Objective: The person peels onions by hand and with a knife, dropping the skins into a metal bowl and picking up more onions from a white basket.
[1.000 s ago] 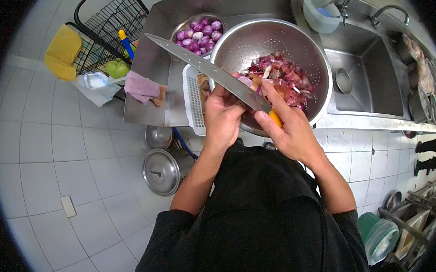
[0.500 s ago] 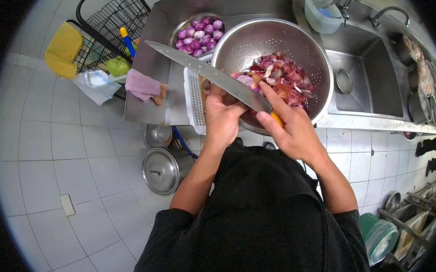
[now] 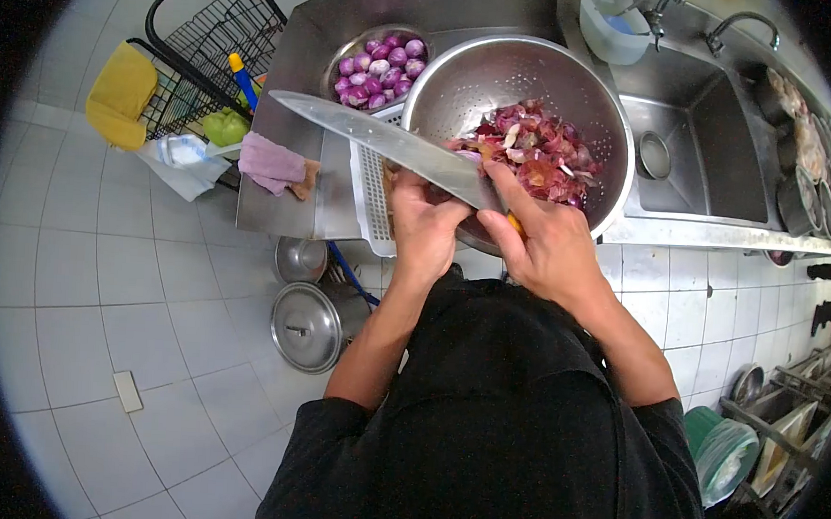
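My right hand [image 3: 550, 240] grips a large kitchen knife [image 3: 384, 145] by its orange-yellow handle, index finger stretched along the blade. The blade slants up to the left, over my left hand [image 3: 424, 227] and the near rim of a steel colander [image 3: 453, 83]. Curled fingers of my left hand lie partly under the blade, so what they hold is hidden. Reddish onion skins [image 3: 538, 153] are heaped in the colander. Beside it, a steel bowl [image 3: 333, 72] holds several peeled purple shallots [image 3: 379, 68]. A white perforated basket [image 3: 373, 201] sits left of my left hand.
At right is a steel sink [image 3: 694, 143] with a tap [image 3: 742, 28]. A white plastic tub [image 3: 615, 35] stands behind. A pink cloth [image 3: 272, 165] hangs over the counter's left edge by a black wire basket [image 3: 201, 56]. A lidded pot [image 3: 309, 324] sits on the floor.
The knife's tip has dropped slightly in view, and my right hand has shifted a little to the left. A purple-white piece seen beyond the blade is now mostly hidden.
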A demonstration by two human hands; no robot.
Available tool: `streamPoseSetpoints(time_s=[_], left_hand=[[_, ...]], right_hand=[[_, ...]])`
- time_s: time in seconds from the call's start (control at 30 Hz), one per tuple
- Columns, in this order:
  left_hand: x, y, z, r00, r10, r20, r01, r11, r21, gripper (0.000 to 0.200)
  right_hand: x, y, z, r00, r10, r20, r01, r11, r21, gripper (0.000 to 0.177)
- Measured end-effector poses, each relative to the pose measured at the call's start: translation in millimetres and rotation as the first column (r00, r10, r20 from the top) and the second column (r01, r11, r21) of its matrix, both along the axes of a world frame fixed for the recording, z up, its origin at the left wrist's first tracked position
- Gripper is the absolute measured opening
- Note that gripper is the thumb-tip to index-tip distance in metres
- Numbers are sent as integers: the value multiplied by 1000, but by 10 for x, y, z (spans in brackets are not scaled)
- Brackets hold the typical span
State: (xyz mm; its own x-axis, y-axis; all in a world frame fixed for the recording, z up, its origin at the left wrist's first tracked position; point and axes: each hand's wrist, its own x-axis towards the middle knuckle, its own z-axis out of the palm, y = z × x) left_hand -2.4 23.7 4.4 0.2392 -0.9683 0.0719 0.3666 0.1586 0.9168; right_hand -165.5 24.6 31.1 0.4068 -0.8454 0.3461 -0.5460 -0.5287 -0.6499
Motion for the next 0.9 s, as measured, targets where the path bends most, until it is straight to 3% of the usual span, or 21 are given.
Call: streamPoseSetpoints(time_s=[0.1,0.2,0.27,0.37,0.5,0.63,0.77,0.83,0.9], left_hand=[[24,4,-12,999,-32,-33,32,999,-11,53],[104,-16,-40,997,-66,-49,65,998,-11,54],[171,-26,-61,983,-150,-105,144,988,-62,55],[242,-40,-60,951,-271,-148,256,960,-111,57],[300,-31,-75,916,-371,-153,355,927,-121,60],[296,-28,-82,875,-412,-253,409,910,-69,58],[261,-47,-81,871,-351,-343,372,928,-5,51],[249,-61,-89,891,-320,-323,343,939,15,48],[264,-90,-112,886,-293,-358,322,947,22,45]], right_hand=[[-33,-14,99,999,26,-31,-23,995,97,50],[-62,-131,-93,951,90,296,-117,990,74,46],[-175,-201,198,918,6,396,-245,794,556,45],[-217,-341,132,887,18,462,-299,785,543,49],[-248,-475,57,869,-91,487,-228,799,557,56],[-282,-535,50,911,-95,402,-175,792,585,60],[-268,-557,30,932,-124,339,-113,792,599,57],[-301,-551,47,931,-150,334,-115,747,655,53],[-350,-540,115,918,-198,343,-153,621,768,49]])
